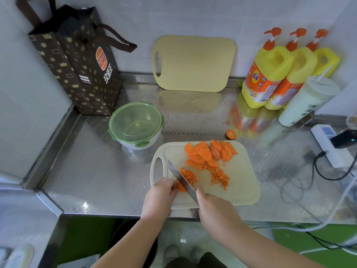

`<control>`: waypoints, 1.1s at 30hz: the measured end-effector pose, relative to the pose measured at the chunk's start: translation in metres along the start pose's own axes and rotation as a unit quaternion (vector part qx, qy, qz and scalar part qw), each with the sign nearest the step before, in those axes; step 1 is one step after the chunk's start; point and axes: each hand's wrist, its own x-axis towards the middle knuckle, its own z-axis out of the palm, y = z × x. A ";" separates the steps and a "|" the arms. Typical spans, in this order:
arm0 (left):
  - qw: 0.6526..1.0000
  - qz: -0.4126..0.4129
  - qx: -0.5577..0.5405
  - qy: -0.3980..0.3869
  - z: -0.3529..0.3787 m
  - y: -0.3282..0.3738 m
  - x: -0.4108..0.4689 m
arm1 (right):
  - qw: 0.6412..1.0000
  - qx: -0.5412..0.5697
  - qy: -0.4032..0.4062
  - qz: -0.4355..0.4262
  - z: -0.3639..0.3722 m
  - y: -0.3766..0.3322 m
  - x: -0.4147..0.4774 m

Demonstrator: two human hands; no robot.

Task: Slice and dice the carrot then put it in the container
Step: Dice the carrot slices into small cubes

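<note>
A carrot piece (181,187) lies on the near left part of the cutting board (242,187), pinned under the curled fingertips of the left hand (160,192). The knife (180,178) stands just right of those fingers, its blade touching the piece and its tip pointing away toward the board's handle hole. The right hand (214,207) is wrapped tight round the knife's handle. 2 small heaps of diced carrot (219,176) lie right of the blade, and a pile of carrot slices (209,154) sits at the board's far edge. A carrot end (231,134) rests on the steel counter (96,171) just beyond the board. The container (135,123), with a green lid on top, stands to the far left of the board. Against the wall lean a second board (195,62), a paper bag (77,60) and 3 yellow bottles (268,74), with a cup (307,101) beside them.
</note>
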 end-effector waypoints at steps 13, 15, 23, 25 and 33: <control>0.999 0.000 0.052 -0.016 0.005 0.001 0.005 | 1.000 -0.001 -0.027 -0.005 0.024 0.001 0.011; 0.998 0.002 0.055 -0.011 0.005 0.001 0.005 | 1.000 0.003 -0.030 0.000 0.024 0.001 0.010; 1.000 0.013 -0.009 -0.003 0.001 0.000 -0.002 | 0.997 0.072 0.030 0.027 0.008 0.012 0.010; 1.000 0.012 -0.013 0.005 0.001 0.000 -0.003 | 0.998 0.061 0.032 0.015 0.003 0.011 0.006; 1.000 -0.011 0.018 0.006 0.002 0.000 -0.001 | 1.000 0.019 -0.005 -0.003 0.002 -0.001 0.000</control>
